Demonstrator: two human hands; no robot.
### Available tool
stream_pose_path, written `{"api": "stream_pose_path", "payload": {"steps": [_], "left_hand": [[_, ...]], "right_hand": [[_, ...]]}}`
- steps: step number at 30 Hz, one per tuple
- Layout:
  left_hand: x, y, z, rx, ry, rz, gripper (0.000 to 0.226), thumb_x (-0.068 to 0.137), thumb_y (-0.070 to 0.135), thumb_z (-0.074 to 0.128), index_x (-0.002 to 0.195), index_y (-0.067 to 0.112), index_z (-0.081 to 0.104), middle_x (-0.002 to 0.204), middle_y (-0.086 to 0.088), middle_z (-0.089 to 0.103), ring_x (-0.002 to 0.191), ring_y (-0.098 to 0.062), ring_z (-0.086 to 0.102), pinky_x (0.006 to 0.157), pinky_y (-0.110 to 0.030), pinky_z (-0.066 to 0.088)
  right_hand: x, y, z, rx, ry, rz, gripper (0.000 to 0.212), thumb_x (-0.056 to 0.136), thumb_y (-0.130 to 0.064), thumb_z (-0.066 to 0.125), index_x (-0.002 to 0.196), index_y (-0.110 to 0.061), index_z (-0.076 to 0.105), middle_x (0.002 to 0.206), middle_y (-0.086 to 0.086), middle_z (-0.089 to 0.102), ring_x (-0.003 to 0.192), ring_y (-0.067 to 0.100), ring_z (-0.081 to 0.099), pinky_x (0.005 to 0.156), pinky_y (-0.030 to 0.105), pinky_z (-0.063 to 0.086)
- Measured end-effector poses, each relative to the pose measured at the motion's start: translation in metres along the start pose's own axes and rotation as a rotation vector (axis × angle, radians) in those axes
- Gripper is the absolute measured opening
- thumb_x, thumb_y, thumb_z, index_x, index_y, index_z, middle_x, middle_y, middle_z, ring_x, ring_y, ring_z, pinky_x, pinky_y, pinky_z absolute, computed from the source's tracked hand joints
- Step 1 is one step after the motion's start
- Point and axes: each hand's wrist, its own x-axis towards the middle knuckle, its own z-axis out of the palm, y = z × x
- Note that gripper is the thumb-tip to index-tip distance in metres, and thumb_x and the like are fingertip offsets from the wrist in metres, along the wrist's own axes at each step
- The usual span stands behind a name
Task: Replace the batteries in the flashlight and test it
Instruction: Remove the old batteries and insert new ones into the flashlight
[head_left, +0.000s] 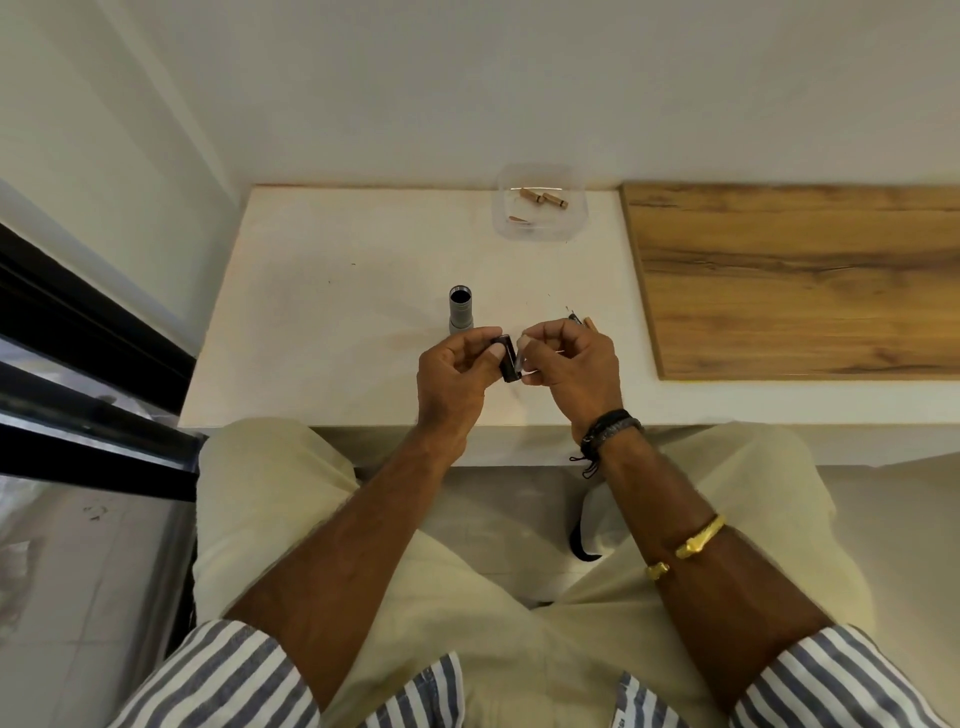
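Person seated at a white table (332, 338), both hands raised just above its near edge.

- Flashlight (461, 312): grey body stands upright on the table, open end up, just beyond the left hand (457, 374). It is empty as far as the dark bore shows.
- Holder (508, 358): small black battery carrier, out of the flashlight, gripped between the left thumb and curled fingers.
- Right hand (569, 364): fingers curled, thumb and forefinger pinching at the holder's right side. Whether a cell is under the fingertips cannot be told.
- Batteries (545, 199): a few tan cells lie in a clear tub (571, 228) at the far edge of the table, well apart from the hands.
- Small bits (584, 321) lie on the table just behind the right hand, too small to identify.
- Wooden board (800, 280) lies to the right, not in use.

Step in hand, by judgement: working cells in or out of the holder. The flashlight is not yet reassembled or tested.

Next move likely calls for seating each cell with its polarity matching the holder's marks. The holder would then slide straight down the open bore, the left hand steadying the body so it does not tip.
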Motion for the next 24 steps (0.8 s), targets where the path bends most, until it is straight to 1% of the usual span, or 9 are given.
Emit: {"api": "stream_pose_path", "payload": {"steps": [3, 5, 8, 10, 14, 18, 20, 22, 24], "left_hand": [[0.002, 0.002, -0.003, -0.154, -0.007, -0.16, 0.021, 0.094, 0.004, 0.064, 0.114, 0.004, 0.069, 0.107, -0.011, 0.074, 0.099, -0.027, 0.073, 0.083, -0.039, 0.061], [0.004, 0.003, -0.006, -0.306, -0.05, -0.299, 0.021, 0.094, 0.002, 0.063, 0.113, 0.005, 0.069, 0.111, -0.015, 0.072, 0.103, -0.033, 0.071, 0.083, -0.041, 0.06], [0.004, 0.0, -0.008, -0.437, -0.095, -0.417, 0.026, 0.093, 0.001, 0.063, 0.118, 0.005, 0.067, 0.112, -0.017, 0.071, 0.105, -0.034, 0.07, 0.086, -0.045, 0.059], [0.004, -0.001, -0.007, -0.487, -0.102, -0.45, 0.029, 0.093, 0.001, 0.063, 0.122, 0.004, 0.065, 0.111, -0.016, 0.071, 0.106, -0.034, 0.07, 0.089, -0.045, 0.058], [0.004, -0.003, -0.005, -0.509, -0.11, -0.472, 0.032, 0.091, 0.004, 0.066, 0.123, 0.001, 0.064, 0.115, -0.018, 0.069, 0.108, -0.033, 0.069, 0.093, -0.045, 0.056], [0.003, -0.004, -0.002, -0.47, -0.12, -0.47, 0.027, 0.09, 0.003, 0.067, 0.117, 0.004, 0.066, 0.113, -0.02, 0.07, 0.106, -0.034, 0.069, 0.09, -0.044, 0.057], [0.003, -0.005, -0.002, -0.487, -0.118, -0.473, 0.028, 0.091, 0.002, 0.065, 0.118, 0.003, 0.065, 0.114, -0.02, 0.07, 0.108, -0.036, 0.068, 0.091, -0.044, 0.057], [0.004, -0.005, -0.002, -0.513, -0.119, -0.477, 0.029, 0.091, 0.001, 0.064, 0.12, 0.002, 0.064, 0.115, -0.021, 0.07, 0.109, -0.036, 0.068, 0.09, -0.043, 0.057], [0.005, -0.005, -0.002, -0.536, -0.112, -0.483, 0.03, 0.092, 0.001, 0.063, 0.122, 0.001, 0.062, 0.116, -0.021, 0.07, 0.109, -0.035, 0.068, 0.088, -0.04, 0.059]], "right_hand": [[0.005, 0.0, -0.008, 0.047, 0.069, -0.023, 0.008, 0.09, -0.009, 0.072, 0.098, -0.008, 0.074, 0.076, 0.005, 0.074, 0.073, 0.017, 0.073, 0.067, 0.036, 0.064], [0.012, 0.002, -0.018, 0.121, 0.129, -0.007, 0.015, 0.089, -0.006, 0.07, 0.102, -0.012, 0.073, 0.075, 0.006, 0.073, 0.073, 0.019, 0.073, 0.068, 0.036, 0.065], [0.026, 0.006, -0.035, 0.214, 0.239, 0.047, 0.016, 0.087, 0.001, 0.067, 0.098, -0.009, 0.074, 0.086, 0.023, 0.074, 0.078, 0.026, 0.075, 0.073, 0.037, 0.065], [0.034, 0.012, -0.045, 0.26, 0.312, 0.086, 0.013, 0.084, 0.005, 0.071, 0.09, -0.006, 0.073, 0.088, 0.029, 0.071, 0.083, 0.031, 0.076, 0.079, 0.042, 0.065], [0.049, 0.031, -0.056, 0.167, 0.462, 0.164, 0.018, 0.072, 0.0, 0.08, 0.078, -0.015, 0.074, 0.085, 0.015, 0.076, 0.083, 0.031, 0.076, 0.08, 0.041, 0.064], [0.055, 0.044, -0.056, -0.066, 0.515, 0.156, 0.014, 0.077, -0.009, 0.082, 0.088, -0.016, 0.077, 0.086, 0.0, 0.074, 0.076, 0.012, 0.066, 0.072, 0.028, 0.058], [0.056, 0.048, -0.054, -0.126, 0.519, 0.143, 0.014, 0.081, -0.011, 0.08, 0.094, -0.014, 0.078, 0.089, 0.0, 0.074, 0.078, 0.013, 0.068, 0.072, 0.026, 0.059], [0.057, 0.051, -0.053, -0.16, 0.522, 0.141, 0.013, 0.083, -0.012, 0.08, 0.096, -0.014, 0.078, 0.09, 0.0, 0.075, 0.08, 0.017, 0.071, 0.073, 0.03, 0.061], [0.058, 0.051, -0.051, -0.217, 0.507, 0.137, 0.014, 0.083, -0.015, 0.081, 0.097, -0.013, 0.078, 0.09, -0.001, 0.073, 0.081, 0.015, 0.068, 0.075, 0.028, 0.057]]}}
